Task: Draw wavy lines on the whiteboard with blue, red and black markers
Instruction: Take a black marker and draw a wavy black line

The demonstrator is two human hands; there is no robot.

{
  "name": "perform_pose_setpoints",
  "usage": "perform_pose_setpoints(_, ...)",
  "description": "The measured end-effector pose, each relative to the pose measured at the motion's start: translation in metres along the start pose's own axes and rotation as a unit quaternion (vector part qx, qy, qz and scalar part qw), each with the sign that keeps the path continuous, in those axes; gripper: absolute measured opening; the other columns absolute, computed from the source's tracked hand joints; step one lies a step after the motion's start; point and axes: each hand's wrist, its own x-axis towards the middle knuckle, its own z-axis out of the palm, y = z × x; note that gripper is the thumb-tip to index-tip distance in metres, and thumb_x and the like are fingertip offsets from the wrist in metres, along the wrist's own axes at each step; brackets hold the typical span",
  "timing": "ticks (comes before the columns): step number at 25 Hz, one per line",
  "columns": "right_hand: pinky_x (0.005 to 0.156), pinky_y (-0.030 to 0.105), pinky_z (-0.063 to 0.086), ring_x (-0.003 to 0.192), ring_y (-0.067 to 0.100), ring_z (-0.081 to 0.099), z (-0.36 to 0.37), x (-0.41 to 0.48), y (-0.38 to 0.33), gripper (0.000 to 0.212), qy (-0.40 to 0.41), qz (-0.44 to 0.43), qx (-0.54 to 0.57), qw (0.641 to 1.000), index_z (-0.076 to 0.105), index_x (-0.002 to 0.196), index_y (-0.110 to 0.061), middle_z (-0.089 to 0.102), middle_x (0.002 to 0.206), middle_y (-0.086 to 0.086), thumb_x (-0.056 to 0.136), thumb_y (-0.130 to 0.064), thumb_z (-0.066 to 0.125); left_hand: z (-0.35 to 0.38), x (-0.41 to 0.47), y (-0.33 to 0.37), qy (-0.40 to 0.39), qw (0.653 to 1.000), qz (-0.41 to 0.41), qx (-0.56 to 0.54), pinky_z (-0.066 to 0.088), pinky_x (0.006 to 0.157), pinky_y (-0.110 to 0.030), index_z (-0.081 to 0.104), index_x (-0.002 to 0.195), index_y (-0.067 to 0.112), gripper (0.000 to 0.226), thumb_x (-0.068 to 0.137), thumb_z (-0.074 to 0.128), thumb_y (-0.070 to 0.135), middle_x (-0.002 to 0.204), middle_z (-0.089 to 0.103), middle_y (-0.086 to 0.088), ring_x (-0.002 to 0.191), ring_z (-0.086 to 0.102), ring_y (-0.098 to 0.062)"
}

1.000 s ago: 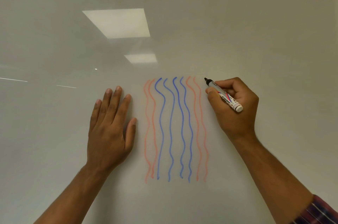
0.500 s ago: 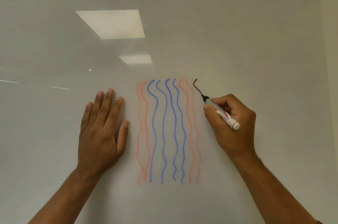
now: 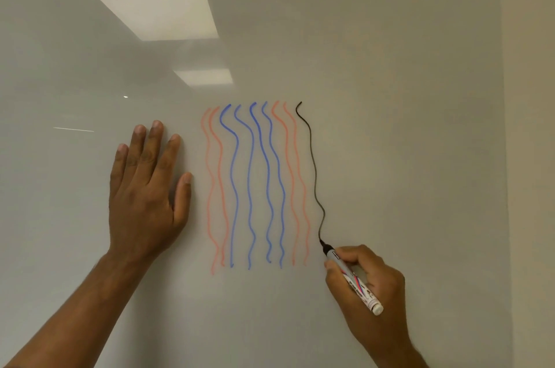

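Print on black marker (image 3: pixel 352 277) unreadable; right hand (image 3: pixel 383 289) grips it, left hand (image 3: pixel 144 196) flat on whiteboard (image 3: pixel 390 82).

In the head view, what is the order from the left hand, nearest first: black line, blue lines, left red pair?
1. Left red pair, just right of the left hand.
2. Blue lines, in the middle.
3. Black line, far right.
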Motion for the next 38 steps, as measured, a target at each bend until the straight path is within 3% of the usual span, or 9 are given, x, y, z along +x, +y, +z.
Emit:
perform_pose_setpoints(4, 0.06, 0.027, 0.059, 0.065, 0.009, 0.069, -0.009, -0.022, 0.011, 0.012, -0.046, 0.038, -0.001, 0.998, 0.075, 0.086, -0.028, 0.072, 0.074, -0.012, 0.081, -0.038, 0.077, 0.0, -0.001, 0.001, -0.003, 1.0, -0.004, -0.005, 0.022, 0.128, -0.061, 0.041, 0.16, 0.006, 0.059, 0.105, 0.048, 0.028, 0.173, 0.025, -0.014, 0.163, 0.019, -0.033)
perform_pose_setpoints(5, 0.058, 0.023, 0.058, 0.063, 0.008, 0.068, -0.012, -0.022, 0.009, 0.006, -0.049, 0.071, 0.028, 0.996, 0.075, 0.081, -0.031, 0.072, 0.072, -0.009, 0.082, -0.031, 0.081, 0.0, -0.002, 0.002, -0.003, 1.0, -0.003, -0.005, 0.022, 0.128, -0.061, 0.04, 0.16, 0.006, 0.059, 0.105, 0.048, 0.028, 0.173, 0.025, -0.014, 0.163, 0.019, -0.033)
perform_pose_setpoints(6, 0.056, 0.019, 0.055, 0.059, 0.007, 0.066, -0.015, -0.018, 0.007, 0.017, -0.042, 0.112, 0.062, 0.991, 0.074, 0.074, -0.028, 0.072, 0.069, -0.005, 0.083, -0.017, 0.083, -0.001, -0.002, 0.002, -0.004, 1.0, -0.002, -0.004, 0.022, 0.128, -0.061, 0.04, 0.16, 0.006, 0.06, 0.105, 0.048, 0.028, 0.173, 0.025, -0.014, 0.163, 0.019, -0.033)
perform_pose_setpoints(9, 0.057, 0.013, 0.049, 0.061, 0.017, 0.068, -0.024, 0.008, -0.005, 0.023, 0.025, 0.163, 0.134, 0.977, 0.07, 0.07, -0.008, 0.072, 0.063, 0.008, 0.086, 0.007, 0.074, -0.001, -0.003, 0.003, -0.006, 1.0, -0.004, -0.004, 0.023, 0.128, -0.062, 0.039, 0.161, 0.006, 0.06, 0.105, 0.047, 0.028, 0.173, 0.025, -0.015, 0.162, 0.019, -0.033)
perform_pose_setpoints(15, 0.06, 0.027, 0.054, 0.066, 0.019, 0.07, -0.015, 0.104, -0.057, 0.013, 0.066, 0.037, 0.18, 0.981, 0.072, 0.087, -0.009, 0.074, 0.075, 0.008, 0.085, 0.001, 0.08, -0.002, -0.003, 0.004, -0.003, 1.0, -0.002, 0.002, 0.023, 0.128, -0.061, 0.04, 0.16, 0.006, 0.06, 0.105, 0.047, 0.027, 0.172, 0.027, -0.015, 0.162, 0.021, -0.034)
perform_pose_setpoints(20, 0.057, 0.017, 0.05, 0.063, 0.009, 0.067, 0.006, 0.166, -0.088, 0.012, 0.062, -0.071, 0.132, 0.987, 0.071, 0.088, -0.01, 0.073, 0.078, 0.001, 0.085, -0.003, 0.08, -0.002, -0.003, 0.004, -0.003, 1.0, 0.003, 0.003, 0.024, 0.127, -0.062, 0.039, 0.16, 0.005, 0.061, 0.105, 0.047, 0.028, 0.172, 0.028, -0.015, 0.162, 0.022, -0.035)
perform_pose_setpoints(23, 0.054, 0.022, 0.05, 0.062, 0.016, 0.065, 0.016, 0.176, -0.086, 0.01, 0.072, -0.084, 0.104, 0.988, 0.071, 0.087, -0.009, 0.072, 0.075, 0.001, 0.084, -0.004, 0.079, -0.002, -0.003, 0.003, -0.003, 1.0, 0.002, 0.004, 0.024, 0.127, -0.062, 0.038, 0.161, 0.006, 0.061, 0.104, 0.047, 0.028, 0.172, 0.028, -0.014, 0.162, 0.022, -0.034)
perform_pose_setpoints(32, 0.053, 0.014, 0.047, 0.062, 0.014, 0.064, 0.02, 0.179, -0.08, 0.005, 0.064, -0.108, 0.078, 0.989, 0.073, 0.086, -0.007, 0.071, 0.072, 0.0, 0.086, -0.005, 0.077, -0.001, -0.003, 0.003, 0.001, 1.0, 0.005, 0.007, 0.025, 0.127, -0.062, 0.041, 0.16, 0.005, 0.06, 0.105, 0.046, 0.028, 0.171, 0.03, -0.015, 0.161, 0.023, -0.035)
perform_pose_setpoints(38, 0.05, 0.028, 0.049, 0.055, 0.014, 0.06, 0.007, 0.149, -0.061, 0.012, 0.059, -0.084, 0.085, 0.991, 0.07, 0.08, -0.007, 0.067, 0.067, 0.001, 0.087, -0.003, 0.078, -0.001, -0.004, 0.002, -0.003, 1.0, 0.003, 0.002, 0.025, 0.126, -0.064, 0.04, 0.16, 0.005, 0.061, 0.104, 0.047, 0.028, 0.172, 0.028, -0.015, 0.161, 0.023, -0.035)
